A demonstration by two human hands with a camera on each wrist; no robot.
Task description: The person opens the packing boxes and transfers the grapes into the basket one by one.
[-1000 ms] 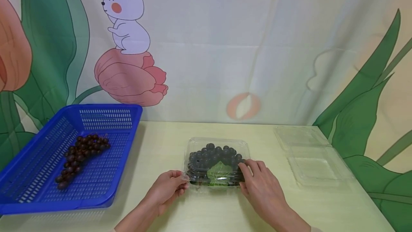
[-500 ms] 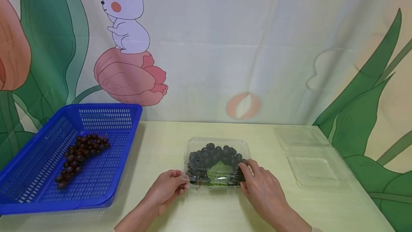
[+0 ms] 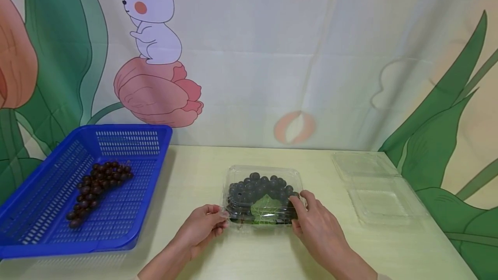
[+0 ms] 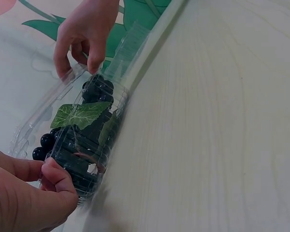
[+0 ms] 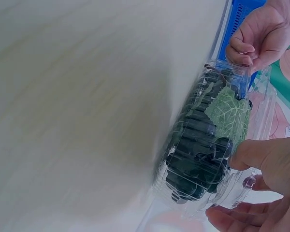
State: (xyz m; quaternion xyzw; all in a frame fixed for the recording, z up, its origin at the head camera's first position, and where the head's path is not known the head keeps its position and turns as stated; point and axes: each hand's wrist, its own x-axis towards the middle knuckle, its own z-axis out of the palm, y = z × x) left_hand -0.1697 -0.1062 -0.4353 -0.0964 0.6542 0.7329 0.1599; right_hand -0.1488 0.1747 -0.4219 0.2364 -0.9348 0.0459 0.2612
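Head view: box [image 3: 268, 169] of grapes [image 3: 254, 188] held by both hands, middle of the table [image 3: 253, 256].
Left hand [image 3: 199, 227] pinches its near left corner; right hand [image 3: 320, 229] grips its near right corner. Full closure cannot be confirmed. Uneven pressure could leave a corner unlatched or trap the leaf [image 3: 264, 205]. The box contains dark grapes and that leaf; the basket [image 3: 120, 213] at left contains a reddish bunch [image 3: 90, 190]; a second box [image 3: 383, 204] lies right.
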